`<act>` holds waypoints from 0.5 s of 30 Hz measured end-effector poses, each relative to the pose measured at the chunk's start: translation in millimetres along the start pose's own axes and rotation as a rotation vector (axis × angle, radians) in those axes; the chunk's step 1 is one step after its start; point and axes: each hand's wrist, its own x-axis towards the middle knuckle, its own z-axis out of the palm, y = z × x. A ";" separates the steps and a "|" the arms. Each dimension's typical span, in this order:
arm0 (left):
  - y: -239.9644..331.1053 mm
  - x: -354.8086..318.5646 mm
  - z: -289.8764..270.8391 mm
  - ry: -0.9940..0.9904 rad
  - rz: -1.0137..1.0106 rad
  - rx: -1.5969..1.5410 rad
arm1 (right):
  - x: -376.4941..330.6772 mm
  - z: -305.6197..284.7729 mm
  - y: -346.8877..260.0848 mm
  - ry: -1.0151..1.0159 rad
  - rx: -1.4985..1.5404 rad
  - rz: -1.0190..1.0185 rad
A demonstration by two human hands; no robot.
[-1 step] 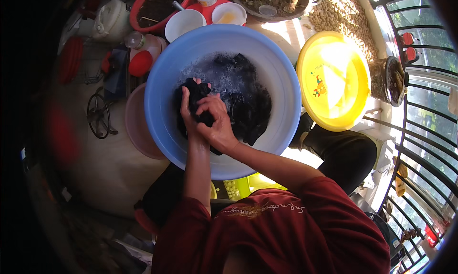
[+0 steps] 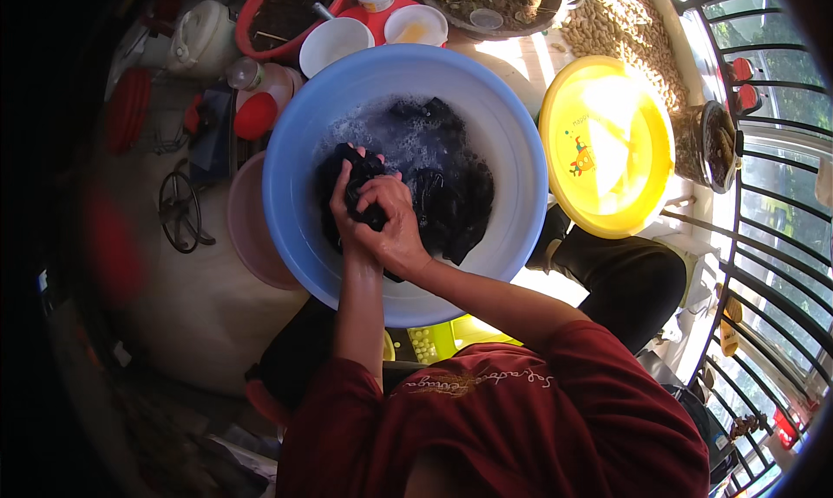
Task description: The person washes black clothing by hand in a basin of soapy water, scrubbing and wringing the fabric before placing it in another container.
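Observation:
A large blue basin point(image 2: 519, 181) with a pale inside stands in front of me, holding sudsy water and dark wet cloth point(image 2: 455, 207). Over its left half, both of my hands are closed around a bunched part of the black cloth point(image 2: 356, 173). My left hand point(image 2: 342, 205) supports the bunch from the left, fingers pointing away from me. From the right, my right hand point(image 2: 398, 226) presses on it with curled fingers, its wrist close against the left one. Whether the bunch joins the cloth in the water cannot be made out.
To the right stands a yellow basin point(image 2: 648, 173) in bright sunlight. Beyond the blue basin are white bowls point(image 2: 337, 49), a red planter of soil point(image 2: 292, 16) and spread-out peanuts point(image 2: 620, 29). A pink basin point(image 2: 252, 225) sits partly under the blue one's left side. Window bars point(image 2: 772, 264) line the right.
The bunched black cloth has shifted slightly between my fingers. Both hands stay in nearly the same place over the basin.

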 end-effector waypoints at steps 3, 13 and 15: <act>-23.1 10.8 -19.0 0.069 -0.115 -0.154 | 40.6 -2.1 41.5 0.144 0.064 0.260; -34.0 87.2 -44.9 0.284 0.009 0.005 | 42.7 -27.6 113.7 0.058 -0.475 0.203; -44.1 97.3 -46.5 0.434 0.012 0.124 | 51.0 -24.5 124.1 -0.053 -0.538 0.417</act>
